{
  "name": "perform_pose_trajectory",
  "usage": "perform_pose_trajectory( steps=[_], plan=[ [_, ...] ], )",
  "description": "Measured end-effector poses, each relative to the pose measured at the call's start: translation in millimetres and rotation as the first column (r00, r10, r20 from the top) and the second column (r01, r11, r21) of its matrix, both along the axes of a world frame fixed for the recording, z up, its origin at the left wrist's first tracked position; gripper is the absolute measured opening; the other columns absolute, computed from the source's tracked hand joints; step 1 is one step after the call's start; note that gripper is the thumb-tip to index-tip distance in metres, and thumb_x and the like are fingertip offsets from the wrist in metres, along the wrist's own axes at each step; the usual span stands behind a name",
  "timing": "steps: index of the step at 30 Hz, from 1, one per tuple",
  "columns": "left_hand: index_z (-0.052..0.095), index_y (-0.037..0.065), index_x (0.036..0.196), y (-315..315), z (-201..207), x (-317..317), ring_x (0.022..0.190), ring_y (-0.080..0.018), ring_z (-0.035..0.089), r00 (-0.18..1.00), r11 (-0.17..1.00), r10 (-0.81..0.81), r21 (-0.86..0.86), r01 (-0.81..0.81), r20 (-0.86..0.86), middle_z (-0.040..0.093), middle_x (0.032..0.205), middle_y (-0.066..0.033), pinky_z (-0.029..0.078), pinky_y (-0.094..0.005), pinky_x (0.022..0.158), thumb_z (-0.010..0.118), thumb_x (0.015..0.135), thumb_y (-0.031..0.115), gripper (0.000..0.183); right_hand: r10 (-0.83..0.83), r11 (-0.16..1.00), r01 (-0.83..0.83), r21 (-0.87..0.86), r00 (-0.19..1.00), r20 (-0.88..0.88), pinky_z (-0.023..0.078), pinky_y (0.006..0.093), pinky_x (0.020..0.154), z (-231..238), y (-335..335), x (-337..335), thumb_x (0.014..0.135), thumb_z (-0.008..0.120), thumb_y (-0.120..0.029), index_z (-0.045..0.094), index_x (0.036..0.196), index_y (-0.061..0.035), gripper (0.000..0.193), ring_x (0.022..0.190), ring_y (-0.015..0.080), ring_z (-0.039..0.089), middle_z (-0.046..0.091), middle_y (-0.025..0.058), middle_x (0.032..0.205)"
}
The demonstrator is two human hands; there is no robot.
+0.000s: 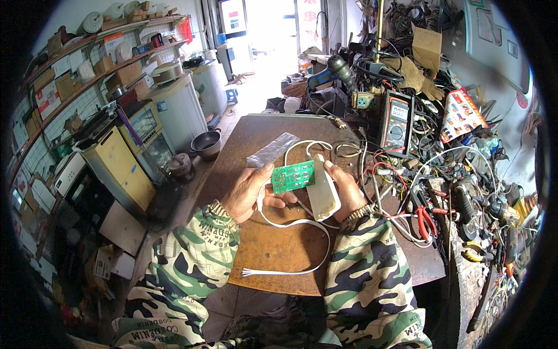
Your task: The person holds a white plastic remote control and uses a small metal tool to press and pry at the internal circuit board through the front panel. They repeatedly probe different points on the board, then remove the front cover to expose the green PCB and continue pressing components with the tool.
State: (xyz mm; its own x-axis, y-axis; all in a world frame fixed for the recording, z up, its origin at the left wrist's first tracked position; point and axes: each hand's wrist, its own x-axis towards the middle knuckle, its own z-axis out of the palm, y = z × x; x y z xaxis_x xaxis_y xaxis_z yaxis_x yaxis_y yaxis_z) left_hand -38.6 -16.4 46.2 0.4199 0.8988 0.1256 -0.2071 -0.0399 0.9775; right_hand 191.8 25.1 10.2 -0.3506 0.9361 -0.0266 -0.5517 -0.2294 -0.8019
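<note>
My left hand (pixel 249 193) pinches a small green circuit board (pixel 293 176) by its left edge, thumb on top and fingers beneath. My right hand (pixel 347 189) is closed round a narrow off-white plastic case (pixel 323 195), tilted and held close against the board's right edge. A flat white ribbon cable (pixel 302 221) hangs near my left hand, loops over the brown table (pixel 261 244) and ends in split loose strands at the front. Behind the hands lies a crumpled clear plastic sleeve (pixel 273 149). A white cord (pixel 308 142) curls beyond the case.
On the right stand a multimeter (pixel 397 122) and a tangled heap of wires, tools and red-handled pliers (pixel 426 224). Shelves (pixel 96 43) with boxes line the left wall, above old appliances. A dark pan (pixel 207 143) sits left of the table.
</note>
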Motion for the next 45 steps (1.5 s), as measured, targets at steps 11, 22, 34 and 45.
perform_pose_trajectory(
  steps=[11, 22, 34, 45],
  plan=[
    [0.054, -0.003, 0.130, -1, 1, 0, 0.093, -0.0298, 0.071, 1.000, 1.000, -0.002, -0.009, 0.002, 0.015, 0.067, 0.115, -0.0179, 0.061, -0.0313, 0.071, 0.043, 0.105, 0.045, 0.056, -0.007, 1.000, 0.007, 0.016, 1.000, 0.026, 0.053, 0.0327, 0.072, 0, 0, 0, 0.100, 0.055, -0.031, 0.066, 0.111, -0.0030, 0.032, 0.081, 0.0177, 0.066, 0.070, 0.0070, 0.095],
    [0.053, -0.002, 0.131, 2, -3, -1, 0.092, -0.0293, 0.072, 1.000, 1.000, -0.009, -0.012, 0.009, 0.024, 0.068, 0.114, -0.0173, 0.061, -0.0319, 0.071, 0.045, 0.104, 0.046, 0.055, 0.026, 0.999, -0.026, 0.023, 1.000, 0.016, 0.053, 0.0330, 0.074, -3, 2, 2, 0.100, 0.054, -0.032, 0.067, 0.112, -0.0042, 0.032, 0.083, 0.0182, 0.067, 0.070, 0.0077, 0.095],
    [0.054, -0.001, 0.130, 2, -2, -2, 0.093, -0.0299, 0.072, 1.000, 1.000, -0.005, -0.021, 0.005, 0.021, 0.068, 0.115, -0.0175, 0.061, -0.0325, 0.071, 0.043, 0.105, 0.046, 0.055, 0.013, 0.999, -0.014, 0.034, 0.999, 0.048, 0.053, 0.0326, 0.075, -1, 2, 0, 0.100, 0.055, -0.032, 0.066, 0.113, -0.0028, 0.034, 0.084, 0.0177, 0.067, 0.071, 0.0075, 0.098],
    [0.055, -0.002, 0.129, 1, -1, -2, 0.092, -0.0288, 0.072, 1.000, 1.000, -0.009, -0.006, 0.009, -0.002, 0.068, 0.113, -0.0172, 0.061, -0.0319, 0.071, 0.043, 0.105, 0.047, 0.056, -0.003, 1.000, 0.002, 0.027, 1.000, 0.026, 0.052, 0.0310, 0.073, 0, 0, -1, 0.100, 0.055, -0.031, 0.067, 0.110, -0.0033, 0.032, 0.081, 0.0169, 0.065, 0.070, 0.0067, 0.094]
  ],
)
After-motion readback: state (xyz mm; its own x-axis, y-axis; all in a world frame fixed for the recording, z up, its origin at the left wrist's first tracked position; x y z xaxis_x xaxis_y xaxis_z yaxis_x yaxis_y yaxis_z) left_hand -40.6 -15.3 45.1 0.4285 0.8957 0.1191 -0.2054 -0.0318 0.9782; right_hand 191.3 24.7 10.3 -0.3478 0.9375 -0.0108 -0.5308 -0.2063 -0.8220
